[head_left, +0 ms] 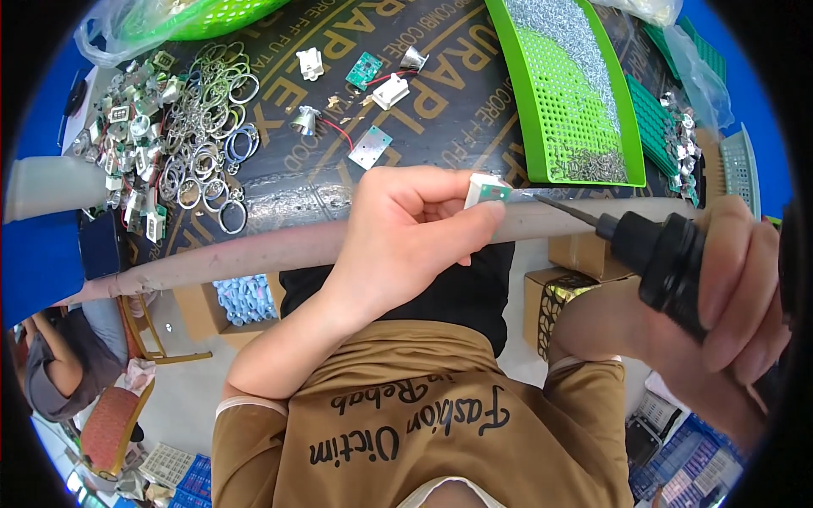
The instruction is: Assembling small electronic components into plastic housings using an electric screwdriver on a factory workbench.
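Note:
My left hand (402,224) pinches a small white plastic housing with a green circuit board (494,194) in it, just over the table's near edge. In my right hand (737,288) is a black electric screwdriver (656,254). Its thin bit points left toward the housing, with a small gap that is hard to judge. Beyond my left hand lie a white housing (311,63), another white housing (391,91), a green circuit board (364,70), a silver reflector cup (306,120) and a square board (370,147) on red wires.
A bright green perforated tray (532,110) holds many small screws (572,38). At left sit a pile of metal key rings (212,161) and a heap of white and green parts (127,127). Green boards (652,127) lie at right. Cardboard boxes (584,256) stand below the table.

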The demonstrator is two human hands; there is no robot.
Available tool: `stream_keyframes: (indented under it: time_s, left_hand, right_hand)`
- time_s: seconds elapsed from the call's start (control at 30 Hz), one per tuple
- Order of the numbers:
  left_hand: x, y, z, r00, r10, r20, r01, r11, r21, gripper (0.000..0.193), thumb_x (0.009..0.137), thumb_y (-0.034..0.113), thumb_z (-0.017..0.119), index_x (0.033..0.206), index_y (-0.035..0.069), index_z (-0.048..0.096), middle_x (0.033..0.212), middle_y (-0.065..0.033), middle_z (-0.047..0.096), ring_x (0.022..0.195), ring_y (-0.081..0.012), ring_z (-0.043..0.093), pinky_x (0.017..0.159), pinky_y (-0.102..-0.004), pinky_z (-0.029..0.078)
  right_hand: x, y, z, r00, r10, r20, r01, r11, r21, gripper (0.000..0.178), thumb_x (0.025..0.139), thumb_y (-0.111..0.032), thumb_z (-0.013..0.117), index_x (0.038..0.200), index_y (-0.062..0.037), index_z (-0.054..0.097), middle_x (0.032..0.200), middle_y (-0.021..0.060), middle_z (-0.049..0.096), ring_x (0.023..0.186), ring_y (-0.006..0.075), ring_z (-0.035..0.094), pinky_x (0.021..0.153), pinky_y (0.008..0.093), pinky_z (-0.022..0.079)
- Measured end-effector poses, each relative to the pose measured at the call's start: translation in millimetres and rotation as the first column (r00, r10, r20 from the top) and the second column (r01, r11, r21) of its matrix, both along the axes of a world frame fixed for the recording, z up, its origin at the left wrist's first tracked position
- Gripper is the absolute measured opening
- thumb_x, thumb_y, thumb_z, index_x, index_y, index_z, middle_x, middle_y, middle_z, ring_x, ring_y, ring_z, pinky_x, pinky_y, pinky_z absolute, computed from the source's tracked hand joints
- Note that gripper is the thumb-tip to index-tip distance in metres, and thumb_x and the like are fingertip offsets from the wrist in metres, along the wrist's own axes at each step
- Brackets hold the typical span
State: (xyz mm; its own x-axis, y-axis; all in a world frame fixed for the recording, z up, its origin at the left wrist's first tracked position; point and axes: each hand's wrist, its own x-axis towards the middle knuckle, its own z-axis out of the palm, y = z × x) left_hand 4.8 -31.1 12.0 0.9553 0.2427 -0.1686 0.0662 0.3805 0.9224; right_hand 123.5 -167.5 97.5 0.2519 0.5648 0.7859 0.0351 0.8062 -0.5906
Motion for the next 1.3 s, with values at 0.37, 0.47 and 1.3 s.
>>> stream_keyframes:
  time_s: [0.37, 0.47, 1.3]
  left_hand:
    - [-0.9, -3.3, -2.0, 1.0, 0.01, -0.011, -0.009, 0.998, 0.064, 0.019, 0.078, 0.003, 0.059, 0.095, -0.004, 0.063, 0.07, -0.0027, 0.061, 0.055, -0.0038, 0.052, 0.048, -0.0166, 0.043]
    - [-1.2, -3.3, -2.5, 1.0, 0.013, -0.008, -0.012, 0.997, 0.074, 0.019, 0.078, 0.003, 0.06, 0.095, -0.003, 0.064, 0.069, -0.0024, 0.061, 0.055, -0.0035, 0.052, 0.048, -0.0166, 0.043]
    - [-0.1, -0.3, -6.1, 0.999, -0.029, -0.018, 0.032, 0.98, 0.196, 0.007, 0.078, 0.002, 0.059, 0.078, -0.002, 0.064, 0.063, -0.0003, 0.058, 0.053, -0.0018, 0.049, 0.045, -0.016, 0.039]
  right_hand:
    - [-21.6, 28.8, -4.0, 0.998, -0.046, 0.036, 0.047, 0.998, -0.034, 0.028, 0.073, -0.033, 0.063, 0.073, -0.0095, 0.048, 0.068, 0.0016, 0.043, 0.054, 0.0077, 0.04, 0.053, 0.0198, 0.034]
    - [-22.9, 26.5, -3.5, 0.998, -0.055, 0.044, 0.056, 0.998, -0.038, 0.027, 0.072, -0.033, 0.063, 0.073, -0.0099, 0.048, 0.068, 0.0013, 0.043, 0.053, 0.0075, 0.04, 0.052, 0.0196, 0.034]
    - [-23.5, 13.4, -8.7, 0.973, -0.204, 0.104, 0.208, 0.978, -0.029, 0.026, 0.068, -0.03, 0.068, 0.072, -0.0129, 0.048, 0.065, -0.001, 0.044, 0.05, 0.0061, 0.041, 0.049, 0.0181, 0.033]
